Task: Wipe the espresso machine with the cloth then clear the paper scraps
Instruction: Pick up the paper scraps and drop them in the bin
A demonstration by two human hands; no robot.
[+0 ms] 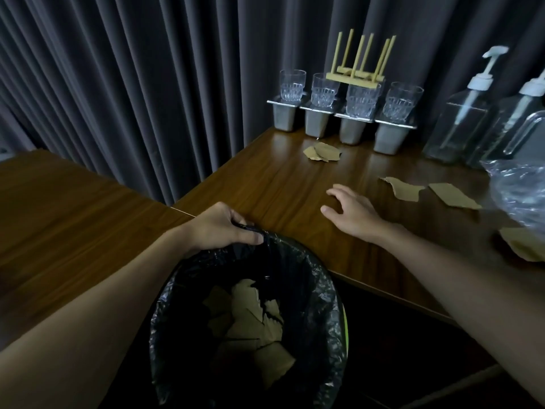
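my left hand (227,228) pinches bin liner (318,278) rim, 7 o'clock | right hand (351,214) spread, empty, over table (280,178) | paper scraps (405,188) at 12–3 o'clock | risk: liner slips, swept scraps fall outside

Dim room, dark curtain (147,84), wooden worktop (280,178).
The grey pleated curtain hung beyond the left hand (227,228); the brown wood-grain worktop stretched to both sides of that hand.

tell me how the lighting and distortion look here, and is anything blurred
Head view: dim overall; the bin is nearly black inside, though scraps in it show; soft sheen on the table by the glasses; wide-angle bend bows the curtain folds; the plastic bag at the right edge is blurred; left hand and right hand look sharp.
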